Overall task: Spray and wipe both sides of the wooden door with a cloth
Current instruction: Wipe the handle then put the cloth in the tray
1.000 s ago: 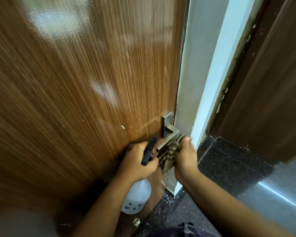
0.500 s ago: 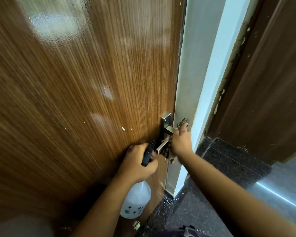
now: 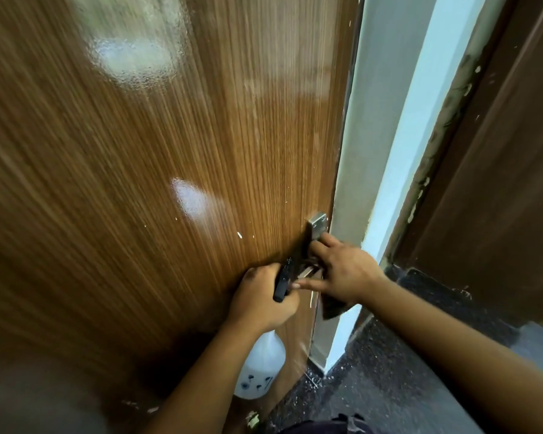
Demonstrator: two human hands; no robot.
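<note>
The wooden door [image 3: 138, 183] fills the left of the view, glossy with light patches. Its metal handle plate [image 3: 316, 225] sits near the right edge. My left hand [image 3: 261, 299] grips the black trigger head of a white spray bottle [image 3: 259, 368] that hangs below it, close to the door. My right hand [image 3: 342, 270] presses a dark checked cloth [image 3: 333, 306] onto the handle lever, fingers spread; the cloth mostly hides under the hand and one corner hangs down.
A pale wall edge and white frame [image 3: 398, 151] stand right of the door. A second dark brown door [image 3: 499, 183] is farther right. Dark speckled floor [image 3: 389, 386] lies below, with debris along the door's foot.
My right hand has slid with the cloth from the end of the lever up to the plate and now spreads flat over the handle. The left hand and bottle stay put.
</note>
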